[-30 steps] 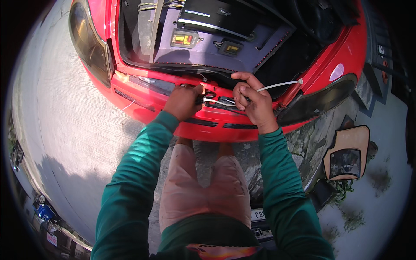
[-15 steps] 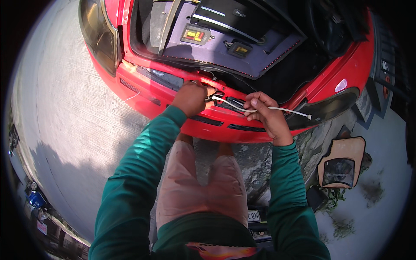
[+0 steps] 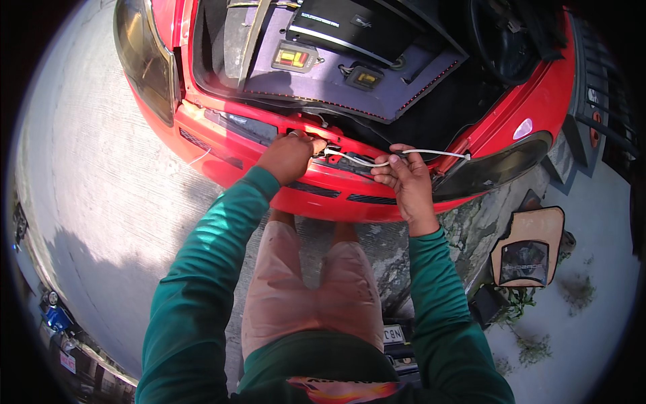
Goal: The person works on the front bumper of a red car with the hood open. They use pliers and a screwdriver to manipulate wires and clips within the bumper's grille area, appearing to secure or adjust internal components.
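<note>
My left hand (image 3: 289, 158) is curled at the dark latch opening in the red front panel (image 3: 316, 188) of a car, fingers closed beside one end of a white cable (image 3: 434, 152); what they grip is hidden. My right hand (image 3: 407, 182) pinches that cable a little to the right, its upper fingers bent around it. The cable's far end, tipped with a small white piece, reaches toward the right headlight (image 3: 498, 168). A dark rubber edge runs just behind both hands.
The open front compartment holds a black amplifier (image 3: 346, 30) and two small yellow-windowed boxes (image 3: 293, 57) on a purple board (image 3: 309, 87). The left headlight (image 3: 145, 60) is at upper left. A tan mat (image 3: 511, 229) lies at right, near plants. A blue motorbike (image 3: 57, 316) is at lower left.
My right hand has moved a little down and right along the white cable, and its raised forefinger has come down closer to it. My left hand stays at the latch opening.
</note>
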{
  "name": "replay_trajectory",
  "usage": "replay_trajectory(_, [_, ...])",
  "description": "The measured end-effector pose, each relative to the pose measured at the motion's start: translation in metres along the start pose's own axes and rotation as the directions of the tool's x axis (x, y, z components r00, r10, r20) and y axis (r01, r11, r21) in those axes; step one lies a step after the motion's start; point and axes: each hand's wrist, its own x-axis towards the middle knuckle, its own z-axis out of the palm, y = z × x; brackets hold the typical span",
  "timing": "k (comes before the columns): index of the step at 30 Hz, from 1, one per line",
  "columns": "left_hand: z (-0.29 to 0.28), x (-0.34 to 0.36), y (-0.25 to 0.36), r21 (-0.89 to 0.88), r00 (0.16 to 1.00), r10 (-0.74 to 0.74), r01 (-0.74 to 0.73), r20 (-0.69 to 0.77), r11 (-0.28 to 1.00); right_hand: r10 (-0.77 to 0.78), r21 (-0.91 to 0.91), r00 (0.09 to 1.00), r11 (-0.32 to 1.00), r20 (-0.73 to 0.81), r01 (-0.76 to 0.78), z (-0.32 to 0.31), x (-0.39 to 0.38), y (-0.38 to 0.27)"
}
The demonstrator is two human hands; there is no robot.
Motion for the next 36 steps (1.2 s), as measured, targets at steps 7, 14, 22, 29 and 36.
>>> replay_trajectory(7, [-0.020, -0.006, -0.006, -0.126, 0.994, 0.057, -0.068, -0.091, 0.990, -0.053, 0.051, 0.997, 0.997, -0.050, 0.056, 0.002, -0.007, 0.006])
replay_trajectory(14, [-0.041, -0.034, 0.027, 0.022, 0.959, 0.187, -0.186, -0.211, 0.982, -0.015, 0.216, 0.999, 0.976, -0.046, 0.024, -0.018, -0.038, 0.025])
replay_trajectory(22, [-0.004, -0.052, 0.038, 0.071, 0.939, 0.166, -0.152, -0.302, 0.986, 0.066, 0.379, 0.998, 0.923, -0.005, -0.059, -0.016, -0.070, 0.064])
replay_trajectory(29, [-0.002, -0.046, 0.039, -0.023, 0.941, 0.119, -0.133, -0.318, 0.991, 0.131, 0.102, 0.988, 0.985, 0.085, -0.139, 0.024, -0.045, 0.076])
replay_trajectory(36, [-0.011, -0.038, 0.026, -0.190, 0.957, 0.116, -0.170, -0.266, 0.967, 0.126, -0.100, 0.992, 0.987, 0.025, -0.123, 0.067, 0.001, 0.093])
